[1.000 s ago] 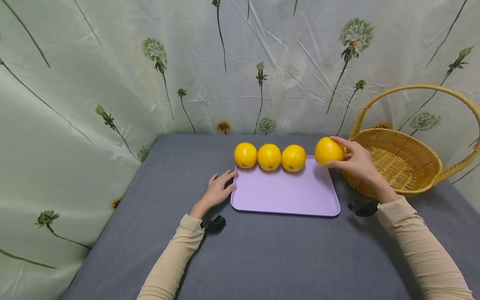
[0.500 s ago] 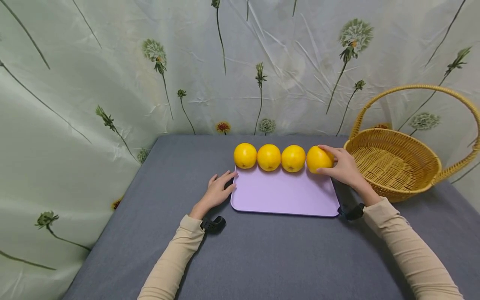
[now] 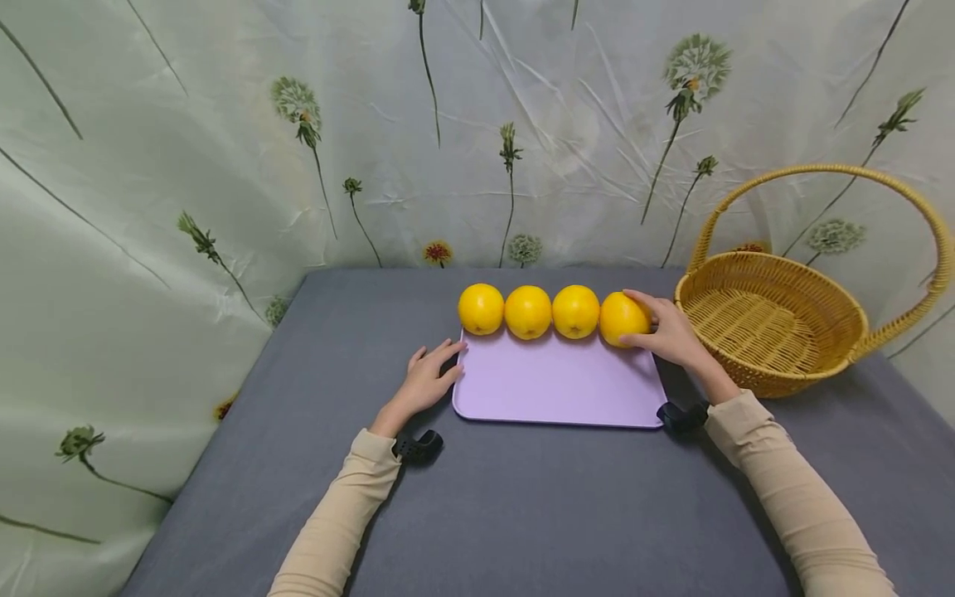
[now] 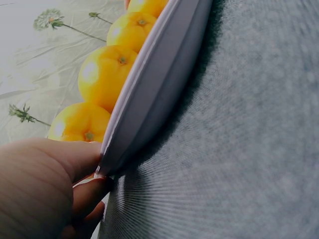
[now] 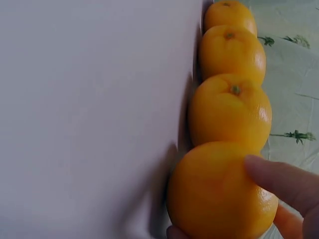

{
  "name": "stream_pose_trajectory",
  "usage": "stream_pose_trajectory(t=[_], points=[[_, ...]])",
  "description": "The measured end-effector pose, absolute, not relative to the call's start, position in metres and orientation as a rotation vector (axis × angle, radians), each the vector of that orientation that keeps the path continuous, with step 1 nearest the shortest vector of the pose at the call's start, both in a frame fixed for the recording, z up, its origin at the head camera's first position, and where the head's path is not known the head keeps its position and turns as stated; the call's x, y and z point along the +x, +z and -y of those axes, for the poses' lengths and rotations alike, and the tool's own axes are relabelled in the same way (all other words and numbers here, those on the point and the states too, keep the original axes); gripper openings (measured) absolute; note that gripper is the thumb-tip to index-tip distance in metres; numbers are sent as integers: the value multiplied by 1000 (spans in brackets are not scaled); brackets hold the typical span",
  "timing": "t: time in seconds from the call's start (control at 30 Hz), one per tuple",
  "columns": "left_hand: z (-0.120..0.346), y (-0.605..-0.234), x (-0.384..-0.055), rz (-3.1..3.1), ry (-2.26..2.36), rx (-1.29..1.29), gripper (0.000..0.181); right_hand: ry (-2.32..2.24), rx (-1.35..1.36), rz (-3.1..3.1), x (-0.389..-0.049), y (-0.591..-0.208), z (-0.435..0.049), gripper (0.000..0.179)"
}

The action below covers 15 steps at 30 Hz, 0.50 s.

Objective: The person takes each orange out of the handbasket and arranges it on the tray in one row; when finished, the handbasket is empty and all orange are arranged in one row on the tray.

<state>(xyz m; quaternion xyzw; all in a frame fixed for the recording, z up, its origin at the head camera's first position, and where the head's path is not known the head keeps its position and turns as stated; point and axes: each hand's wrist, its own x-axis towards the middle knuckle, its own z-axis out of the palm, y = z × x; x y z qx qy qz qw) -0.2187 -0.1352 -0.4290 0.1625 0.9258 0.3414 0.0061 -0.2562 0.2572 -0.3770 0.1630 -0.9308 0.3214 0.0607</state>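
Note:
Several oranges stand in a row along the far side of a lilac tray (image 3: 555,390). At the row's right end my right hand (image 3: 671,333) holds the last orange (image 3: 621,319) between thumb and fingers; the right wrist view shows this orange (image 5: 219,194) close to its neighbour (image 5: 232,114). My left hand (image 3: 425,380) rests at the tray's left edge, its fingers extended and fingertips touching the rim. In the left wrist view, thumb and fingers of the left hand (image 4: 45,184) meet the tray's rim (image 4: 149,79), with oranges (image 4: 107,74) beyond.
A wicker basket (image 3: 843,340) with a tall arched handle stands right of the tray, close to the right forearm. Grey cloth (image 3: 522,506) covers the table. A flower-patterned curtain (image 3: 373,124) hangs behind. Each wrist wears a black camera band (image 3: 418,448).
My right hand has moved left and down with its orange, bringing it to the end of the row on the tray. The left hand has stayed at the tray's edge.

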Motion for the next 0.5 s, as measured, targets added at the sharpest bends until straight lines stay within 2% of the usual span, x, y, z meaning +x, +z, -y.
stream_pose_trajectory(t=[0.5], points=[[136, -430, -222, -2884, 1037, 537, 46, 965, 571, 3025, -268, -367, -258, 73]])
